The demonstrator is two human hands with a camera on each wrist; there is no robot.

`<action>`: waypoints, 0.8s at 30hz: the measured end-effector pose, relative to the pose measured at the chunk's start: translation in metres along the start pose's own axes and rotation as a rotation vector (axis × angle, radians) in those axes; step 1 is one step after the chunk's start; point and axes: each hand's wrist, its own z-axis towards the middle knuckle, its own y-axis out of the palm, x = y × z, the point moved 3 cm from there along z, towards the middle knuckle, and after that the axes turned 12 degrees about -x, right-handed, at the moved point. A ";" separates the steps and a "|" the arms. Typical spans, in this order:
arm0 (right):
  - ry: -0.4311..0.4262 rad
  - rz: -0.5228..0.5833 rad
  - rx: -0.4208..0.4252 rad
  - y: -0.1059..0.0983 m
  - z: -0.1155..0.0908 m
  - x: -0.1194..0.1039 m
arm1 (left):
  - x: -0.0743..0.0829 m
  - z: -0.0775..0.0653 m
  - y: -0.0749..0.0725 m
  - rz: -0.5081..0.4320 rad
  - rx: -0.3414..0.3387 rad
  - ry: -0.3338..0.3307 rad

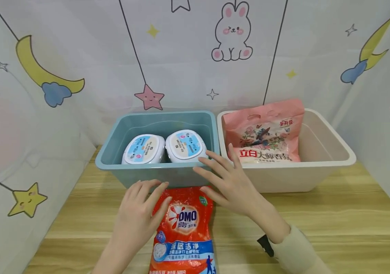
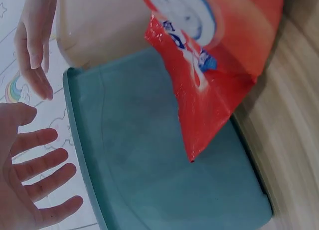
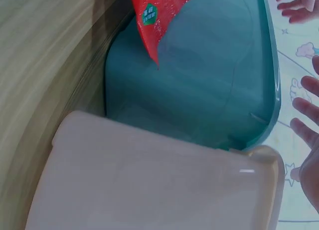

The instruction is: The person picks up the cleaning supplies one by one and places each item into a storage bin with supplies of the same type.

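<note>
A red OMO laundry powder bag [image 1: 184, 232] lies on the table in front of the blue bin [image 1: 167, 175], its top edge near the bin's front wall. My left hand [image 1: 137, 209] hovers over the bag's left side, fingers relaxed and holding nothing. To the right, my right hand [image 1: 230, 184] is raised in front of where the two bins meet, its fingers spread and nothing in them. Both hands also appear with parted fingers in the wrist views, the left hand [image 2: 35, 180] apart from the bag [image 2: 219, 85] and the right hand [image 3: 310, 125] likewise.
Two white lidded tubs [image 1: 145, 149] with blue labels sit inside the blue bin. A pink laundry powder bag [image 1: 267, 131] stands in the cream bin [image 1: 328, 152] beside it. Behind hangs a patterned white curtain [image 1: 188, 57]. Wooden tabletop [image 1: 318, 220] lies around the bins.
</note>
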 end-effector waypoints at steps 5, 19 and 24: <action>-0.001 0.015 0.051 -0.002 -0.011 0.003 | 0.005 -0.004 0.007 0.017 -0.089 0.000; 0.065 0.054 0.236 -0.006 -0.036 0.008 | 0.014 -0.013 0.026 -0.016 -0.269 0.014; 0.078 0.062 0.287 -0.008 -0.045 0.009 | 0.016 -0.016 0.030 -0.034 -0.332 -0.015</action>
